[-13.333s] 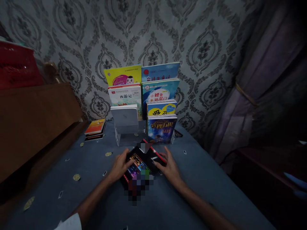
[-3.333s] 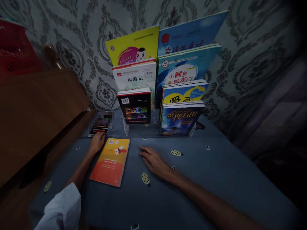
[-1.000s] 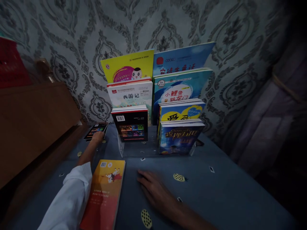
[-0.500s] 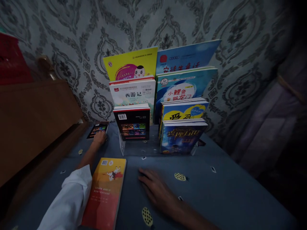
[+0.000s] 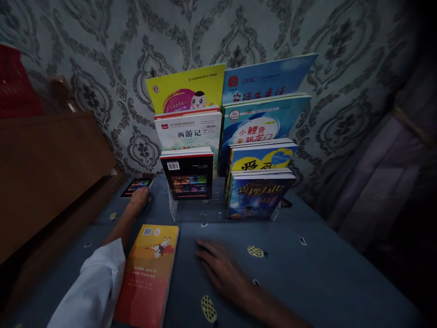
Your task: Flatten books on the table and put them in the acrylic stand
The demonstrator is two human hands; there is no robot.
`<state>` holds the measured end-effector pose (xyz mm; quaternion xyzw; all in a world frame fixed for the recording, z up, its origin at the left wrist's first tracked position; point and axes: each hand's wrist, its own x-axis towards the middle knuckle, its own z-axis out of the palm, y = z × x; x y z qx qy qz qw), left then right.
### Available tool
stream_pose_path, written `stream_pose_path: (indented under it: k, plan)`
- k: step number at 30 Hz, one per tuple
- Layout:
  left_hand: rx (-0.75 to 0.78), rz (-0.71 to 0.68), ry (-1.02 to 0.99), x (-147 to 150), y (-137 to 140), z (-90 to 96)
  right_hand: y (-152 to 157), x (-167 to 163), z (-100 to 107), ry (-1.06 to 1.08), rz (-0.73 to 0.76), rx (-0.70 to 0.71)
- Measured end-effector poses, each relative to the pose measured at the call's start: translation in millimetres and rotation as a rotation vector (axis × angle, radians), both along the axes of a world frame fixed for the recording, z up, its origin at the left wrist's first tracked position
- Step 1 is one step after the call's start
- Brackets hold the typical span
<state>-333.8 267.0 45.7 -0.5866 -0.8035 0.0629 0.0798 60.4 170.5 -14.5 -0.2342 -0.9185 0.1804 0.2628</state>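
Far out at the left, my left hand (image 5: 139, 197) is closed on the near right edge of a black book (image 5: 134, 187) with colourful pictures on its cover; the fingertips are partly hidden. The book lies flat on the cloth. My right hand (image 5: 218, 266) rests on the cloth in front of the clear stand (image 5: 191, 210), fingers stretched out and holding nothing. Between my arms lies an orange and red book (image 5: 150, 275), back cover up. Another black book (image 5: 187, 180) stands at the front left of the stand, and a dark blue book (image 5: 259, 196) at the front right.
Behind them stand a white book (image 5: 189, 130), a yellow-green book (image 5: 184, 86), a teal book (image 5: 264, 118) and a blue book (image 5: 269, 75). A wooden headboard (image 5: 51, 168) borders the left side. Patterned wallpaper (image 5: 146, 54) backs the stand; a pale curtain (image 5: 382, 182) hangs at the right.
My left hand and the black book under it have shifted slightly left. The right hand stays in place, and the view has moved a little.
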Motion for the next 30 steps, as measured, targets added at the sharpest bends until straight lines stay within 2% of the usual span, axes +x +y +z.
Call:
stream_pose_path:
  k: [4,8,12,15,18,20,22,24,27,30]
  plan:
    - [0.004,0.025,0.047,1.9,-13.8,1.6,-0.1,-0.5,-2.0,0.009,-0.001,-0.012]
    - [0.018,0.004,0.043,9.3,-15.4,-4.0,-1.0,-1.1,1.6,0.027,-0.002,0.004]
    - [0.026,-0.008,-0.024,11.4,-14.5,-4.4,-0.8,-1.9,3.2,0.03,-0.005,0.007]
    - [0.031,-0.051,-0.117,7.2,-24.0,1.2,-0.1,-2.8,1.3,0.011,-0.001,0.017]
    - [0.06,-0.103,-0.206,5.8,-48.4,0.3,-0.1,-3.3,0.5,0.008,0.0,0.025]
    - [0.124,-0.119,-0.293,9.7,-73.3,-7.9,-0.7,-3.4,2.2,0.013,0.0,0.02]
    - [0.292,-0.118,-0.515,18.0,-102.7,-20.7,-1.4,-3.7,5.4,0.005,0.003,0.004]
    - [0.367,-0.086,-0.654,29.7,-132.4,-33.8,-1.9,-4.3,8.7,-0.016,0.006,-0.011]
    - [0.361,-0.069,-0.755,48.5,-167.8,-45.2,-2.2,-5.3,11.9,-0.021,0.008,-0.021]
    - [0.335,-0.098,-0.784,61.3,-186.5,-45.4,-2.6,-5.9,12.5,-0.006,0.004,-0.013]
